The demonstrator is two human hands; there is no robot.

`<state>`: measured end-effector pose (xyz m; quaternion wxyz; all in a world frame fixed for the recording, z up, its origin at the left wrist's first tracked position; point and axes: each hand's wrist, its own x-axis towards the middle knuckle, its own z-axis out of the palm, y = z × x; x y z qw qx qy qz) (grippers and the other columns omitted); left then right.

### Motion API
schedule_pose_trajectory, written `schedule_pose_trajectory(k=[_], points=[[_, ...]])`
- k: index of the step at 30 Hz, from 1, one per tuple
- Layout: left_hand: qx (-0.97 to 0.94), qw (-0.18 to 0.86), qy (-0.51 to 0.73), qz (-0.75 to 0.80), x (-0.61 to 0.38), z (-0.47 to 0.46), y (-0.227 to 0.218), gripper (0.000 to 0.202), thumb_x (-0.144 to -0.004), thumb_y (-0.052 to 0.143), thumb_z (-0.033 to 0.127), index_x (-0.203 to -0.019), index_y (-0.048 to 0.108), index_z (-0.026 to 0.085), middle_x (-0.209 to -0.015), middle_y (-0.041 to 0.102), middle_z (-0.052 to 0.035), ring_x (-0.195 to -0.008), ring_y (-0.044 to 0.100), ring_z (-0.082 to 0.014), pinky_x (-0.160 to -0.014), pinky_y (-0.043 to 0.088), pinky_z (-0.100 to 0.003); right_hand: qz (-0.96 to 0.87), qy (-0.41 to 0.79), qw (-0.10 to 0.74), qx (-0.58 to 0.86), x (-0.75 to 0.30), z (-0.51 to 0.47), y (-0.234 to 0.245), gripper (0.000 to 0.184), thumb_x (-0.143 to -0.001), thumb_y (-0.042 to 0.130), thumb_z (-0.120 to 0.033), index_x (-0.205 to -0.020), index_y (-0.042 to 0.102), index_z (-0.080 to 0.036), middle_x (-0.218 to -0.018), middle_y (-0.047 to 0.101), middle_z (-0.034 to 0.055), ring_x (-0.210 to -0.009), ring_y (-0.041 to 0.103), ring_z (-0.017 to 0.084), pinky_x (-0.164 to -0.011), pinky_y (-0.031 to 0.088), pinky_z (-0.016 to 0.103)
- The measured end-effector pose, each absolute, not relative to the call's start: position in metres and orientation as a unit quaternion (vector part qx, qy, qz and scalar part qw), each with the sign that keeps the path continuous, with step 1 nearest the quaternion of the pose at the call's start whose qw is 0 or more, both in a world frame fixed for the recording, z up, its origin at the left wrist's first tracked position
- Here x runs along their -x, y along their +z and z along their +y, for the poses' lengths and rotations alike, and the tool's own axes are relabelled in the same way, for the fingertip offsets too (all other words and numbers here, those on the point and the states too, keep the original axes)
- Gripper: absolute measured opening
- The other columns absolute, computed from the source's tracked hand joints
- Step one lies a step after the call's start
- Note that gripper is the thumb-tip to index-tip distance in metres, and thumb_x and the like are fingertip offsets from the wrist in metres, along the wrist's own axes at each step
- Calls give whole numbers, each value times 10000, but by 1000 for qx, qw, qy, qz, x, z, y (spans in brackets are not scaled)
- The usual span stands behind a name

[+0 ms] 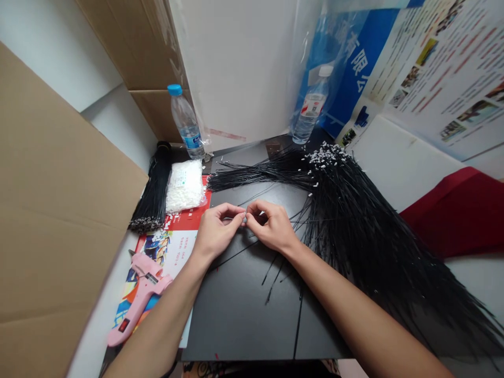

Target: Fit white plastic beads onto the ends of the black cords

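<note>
- Black strands (354,231) fanned across board (236,320), seemingly kept in reach
- Left hand (216,233) and right hand (271,228) held together, pinched on tiny pale piece (244,219)

Tiny pale item (244,218) between fingertips (239,214) too small to identify. Thin black strand fan (366,247) cut off at right edge.
</note>
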<state>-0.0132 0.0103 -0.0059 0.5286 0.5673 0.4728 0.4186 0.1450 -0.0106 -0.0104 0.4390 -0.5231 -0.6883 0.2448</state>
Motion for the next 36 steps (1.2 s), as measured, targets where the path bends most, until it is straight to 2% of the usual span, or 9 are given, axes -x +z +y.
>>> schedule_pose_trajectory(k=[8,15,21,30,36], points=[[-565,541,410,469,15,14,-7,205,-718,774,306,-839,753,142,-782,768,-60,-695,697,-159,-709,577,-287,-679,235,450,531,-143,-10,-11,117,-799,557,-194,-689,595,-179,-642,627,-16,-580,544,94,-580,403,201],[-601,481,416,483,13,9,-9,157,-766,731,292,-850,750,160,-879,787,-71,-771,739,-188,-738,601,-305,-692,203,443,533,-142,-11,-13,129,-809,558,-208,-685,579,-182,-644,619,-6,-591,554,107,-604,412,220],[-614,456,423,485,12,7,-8,158,-772,717,292,-840,749,153,-866,782,-72,-765,741,-195,-761,605,-325,-706,210,438,516,-145,-11,-13,123,-838,560,-187,-742,636,-174,-689,671,2,-623,587,109,-629,436,217],[-560,536,426,467,16,13,-4,181,-737,765,303,-822,741,146,-800,769,-64,-695,715,-172,-732,603,-325,-675,276,433,530,-145,-11,-11,117,-855,579,-200,-813,684,-170,-730,718,7,-632,620,108,-555,437,196],[-550,548,422,468,17,15,-3,187,-728,776,301,-819,736,142,-764,752,-54,-676,695,-159,-715,587,-312,-654,289,452,534,-145,-10,-12,106,-835,583,-223,-790,662,-170,-691,693,7,-616,611,111,-578,455,209]])
